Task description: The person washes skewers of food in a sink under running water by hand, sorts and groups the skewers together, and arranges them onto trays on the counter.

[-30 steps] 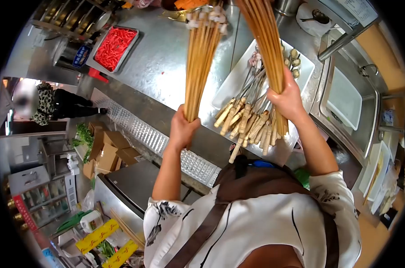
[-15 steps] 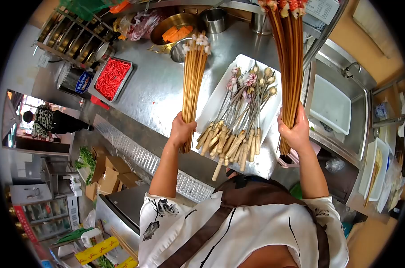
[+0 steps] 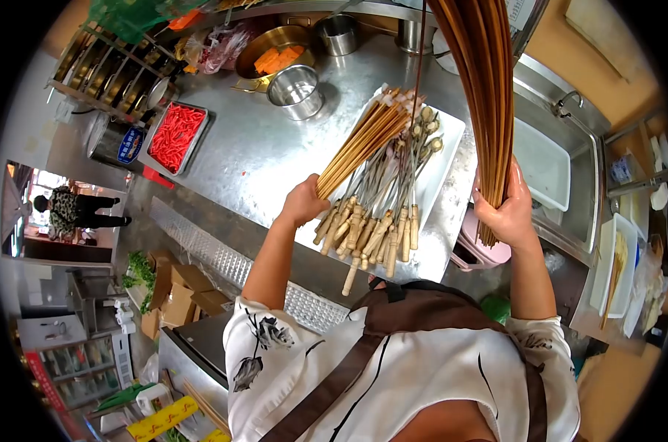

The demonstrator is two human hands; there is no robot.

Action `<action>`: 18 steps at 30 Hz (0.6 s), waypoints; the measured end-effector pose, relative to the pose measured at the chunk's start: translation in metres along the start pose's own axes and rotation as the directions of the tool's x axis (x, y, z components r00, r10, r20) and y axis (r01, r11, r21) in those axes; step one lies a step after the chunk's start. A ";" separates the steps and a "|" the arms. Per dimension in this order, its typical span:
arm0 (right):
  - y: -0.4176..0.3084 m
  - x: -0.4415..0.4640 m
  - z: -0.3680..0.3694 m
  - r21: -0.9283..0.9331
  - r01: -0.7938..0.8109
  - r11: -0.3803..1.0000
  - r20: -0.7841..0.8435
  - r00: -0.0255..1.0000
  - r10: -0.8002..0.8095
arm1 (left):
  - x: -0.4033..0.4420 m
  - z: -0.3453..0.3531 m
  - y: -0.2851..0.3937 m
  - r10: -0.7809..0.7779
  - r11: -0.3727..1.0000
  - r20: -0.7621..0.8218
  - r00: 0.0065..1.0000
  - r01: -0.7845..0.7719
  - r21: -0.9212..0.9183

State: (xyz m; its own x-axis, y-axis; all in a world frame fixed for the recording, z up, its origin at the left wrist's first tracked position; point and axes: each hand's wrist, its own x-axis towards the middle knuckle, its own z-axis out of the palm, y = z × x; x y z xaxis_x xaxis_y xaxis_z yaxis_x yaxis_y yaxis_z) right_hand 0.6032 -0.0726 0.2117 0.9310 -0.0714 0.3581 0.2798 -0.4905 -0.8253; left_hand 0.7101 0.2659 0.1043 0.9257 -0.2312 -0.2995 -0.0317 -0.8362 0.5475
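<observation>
My left hand (image 3: 304, 202) is closed around the lower ends of a bundle of bamboo skewers (image 3: 363, 149), whose tips carry pale food pieces. This bundle slants to the right over a white tray (image 3: 449, 140). In the tray lie several metal skewers with wooden handles (image 3: 378, 234), some tipped with round, pale food; the handles stick out over its near edge. My right hand (image 3: 508, 210) grips a second, thicker bundle of bamboo skewers (image 3: 481, 96), held upright right of the tray, its tops out of frame. A single thin skewer (image 3: 420, 66) stands apart left of it.
On the steel counter (image 3: 238, 177) are a metal bowl (image 3: 295, 92), a brass pan (image 3: 275, 51) with orange pieces, a pot (image 3: 339, 35) and a tray of red strips (image 3: 176, 138). A sink (image 3: 588, 169) lies right. A person (image 3: 72, 208) stands in the far-left doorway.
The left bundle has tipped from upright to slanting right, over the tray. The right bundle has risen and shifted slightly right, taking its red tips out of view. One skewer now stands apart from it.
</observation>
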 end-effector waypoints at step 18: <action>0.011 -0.006 0.013 0.306 -0.185 0.934 0.104 0.982 0.160 | -0.009 -0.025 0.061 0.322 0.919 0.031 0.946 -0.320 0.229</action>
State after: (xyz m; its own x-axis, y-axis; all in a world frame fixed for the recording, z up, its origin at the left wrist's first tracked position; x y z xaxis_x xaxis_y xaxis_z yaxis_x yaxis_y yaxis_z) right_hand 0.6041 -0.0664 0.1946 0.9831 -0.0582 0.1735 0.1607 -0.1793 -0.9706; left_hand 0.7087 0.2290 0.1599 0.8542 -0.5031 -0.1312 -0.4116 -0.8085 0.4207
